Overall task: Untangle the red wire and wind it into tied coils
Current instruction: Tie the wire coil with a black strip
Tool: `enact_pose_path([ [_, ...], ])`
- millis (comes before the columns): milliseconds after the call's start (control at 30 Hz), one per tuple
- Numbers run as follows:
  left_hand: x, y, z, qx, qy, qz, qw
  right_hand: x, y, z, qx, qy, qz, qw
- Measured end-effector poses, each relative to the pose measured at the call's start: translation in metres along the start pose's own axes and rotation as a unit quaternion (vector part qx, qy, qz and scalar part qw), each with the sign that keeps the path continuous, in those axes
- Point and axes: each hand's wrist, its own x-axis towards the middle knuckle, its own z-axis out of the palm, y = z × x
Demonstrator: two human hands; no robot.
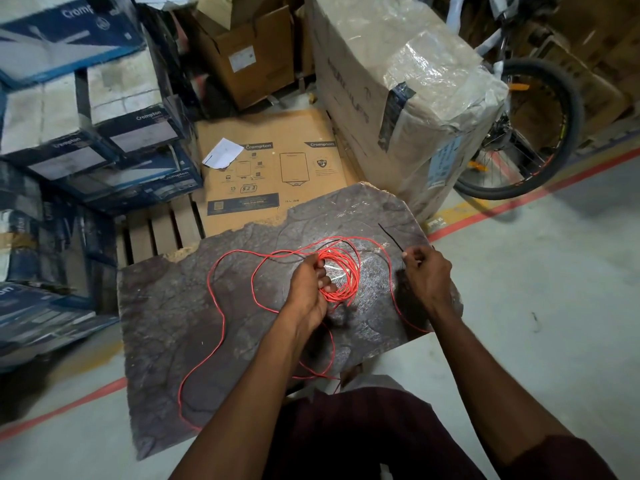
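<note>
A red wire (221,327) lies in loose loops over a dark, worn board (162,323). Part of it is wound into a small coil (341,271) near the board's middle. My left hand (310,289) grips that coil at its left side. My right hand (427,275) is at the board's right edge, fingers pinched on a thin black tie (389,235) that sticks up and to the left. One strand of the wire runs from the coil around past my right wrist. Another long loop trails to the board's near left corner.
Blue and white cartons (86,126) are stacked at the left. A flat brown carton (273,168) lies behind the board, with a large wrapped box (408,98) and a bicycle wheel (526,133) at the right. Grey floor with a red line (519,202) lies to the right.
</note>
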Motion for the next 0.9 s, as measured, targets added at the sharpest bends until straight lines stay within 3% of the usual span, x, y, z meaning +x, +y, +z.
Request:
enact_pose_path([
  [200, -0.015, 0.023, 0.0, -0.023, -0.029, 0.016, 0.999, -0.004, -0.032, 0.022, 0.112, -0.06, -0.026, 0.992],
  [467, -0.048, 0.067, -0.009, -0.043, -0.077, 0.06, 0.994, -0.031, -0.067, 0.052, 0.13, -0.169, -0.055, 0.975],
  [633, -0.071, 0.094, -0.019, -0.027, -0.104, 0.093, 0.99, -0.056, -0.096, 0.057, 0.193, -0.257, -0.058, 0.945],
  [900, -0.1, 0.126, -0.03, 0.008, -0.105, 0.154, 0.982, -0.077, -0.139, 0.051, 0.26, -0.329, -0.088, 0.903],
])
